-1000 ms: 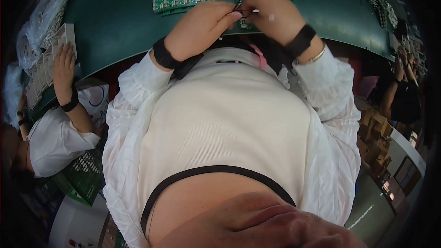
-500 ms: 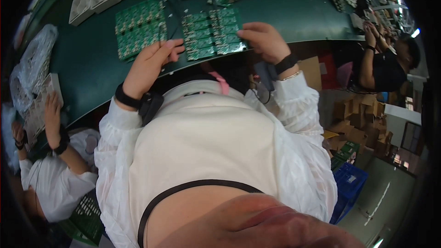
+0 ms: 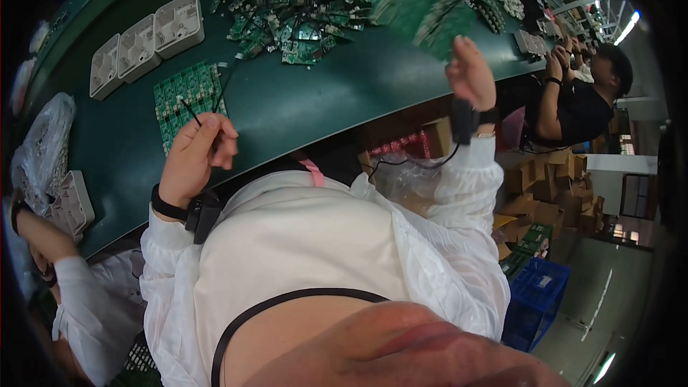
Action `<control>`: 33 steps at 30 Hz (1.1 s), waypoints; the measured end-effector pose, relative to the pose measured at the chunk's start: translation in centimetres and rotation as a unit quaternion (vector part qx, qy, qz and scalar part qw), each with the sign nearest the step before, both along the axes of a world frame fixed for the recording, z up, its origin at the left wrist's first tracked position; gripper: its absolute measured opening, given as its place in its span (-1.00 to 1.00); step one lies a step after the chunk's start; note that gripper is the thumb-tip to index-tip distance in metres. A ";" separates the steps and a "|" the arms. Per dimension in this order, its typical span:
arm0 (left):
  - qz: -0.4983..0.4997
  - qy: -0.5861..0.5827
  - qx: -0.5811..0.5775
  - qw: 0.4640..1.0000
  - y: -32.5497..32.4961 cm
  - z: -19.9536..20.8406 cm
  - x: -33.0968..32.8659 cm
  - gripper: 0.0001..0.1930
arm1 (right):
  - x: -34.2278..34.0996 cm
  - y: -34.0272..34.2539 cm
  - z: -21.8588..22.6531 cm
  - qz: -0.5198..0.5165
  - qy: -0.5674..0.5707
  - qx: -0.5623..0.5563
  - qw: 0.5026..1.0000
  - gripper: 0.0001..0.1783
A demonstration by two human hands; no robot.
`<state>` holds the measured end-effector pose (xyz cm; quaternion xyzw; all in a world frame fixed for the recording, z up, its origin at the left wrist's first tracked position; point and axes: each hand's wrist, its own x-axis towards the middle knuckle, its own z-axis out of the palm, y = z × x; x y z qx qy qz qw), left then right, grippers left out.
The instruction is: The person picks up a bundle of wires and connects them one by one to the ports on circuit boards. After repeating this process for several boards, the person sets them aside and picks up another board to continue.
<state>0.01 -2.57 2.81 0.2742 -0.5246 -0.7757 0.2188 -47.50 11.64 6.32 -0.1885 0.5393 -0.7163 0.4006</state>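
Black tweezers (image 3: pixel 190 110) stick up from the closed fingers of my left hand (image 3: pixel 195 145), over the near edge of a panel of green circuit boards (image 3: pixel 188 84) lying on the table. Off to the right, my right hand (image 3: pixel 473 75) pinches the near corner of another green circuit board panel (image 3: pixel 412 7). That panel is raised and smeared by motion, in front of more boards at the back right.
A heap of loose green boards (image 3: pixel 301 11) covers the far middle of the green table (image 3: pixel 287 107). Joined grey trays (image 3: pixel 136 46) stand at the far left, a clear plastic bag (image 3: pixel 43 143) nearer. Co-workers sit at left and right (image 3: pixel 573 104); a blue crate (image 3: pixel 537 294) stands on the floor.
My right hand has lifted the right-hand panel from the table edge and carried it right and away from me. My left hand has moved left and a little nearer, with the tweezers.
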 end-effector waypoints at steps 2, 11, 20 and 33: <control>0.010 0.023 0.051 0.998 -0.4 0.4 -0.6 -0.64 | -5.9 -2.4 -0.5 -0.040 -0.034 -0.016 0.998 -0.89; 0.052 0.066 0.120 0.989 -1.4 1.7 -3.3 -0.71 | -25.3 -15.1 -2.1 -0.123 0.262 0.233 0.928 -0.82; 0.033 0.068 0.065 0.995 -1.9 2.6 -7.9 -0.81 | 9.4 -12.0 1.1 0.332 0.282 0.053 0.899 -0.59; -0.042 0.027 -0.114 0.992 -1.9 0.7 -9.4 -0.68 | 18.0 -10.6 -0.4 0.320 0.221 -0.057 0.920 -0.73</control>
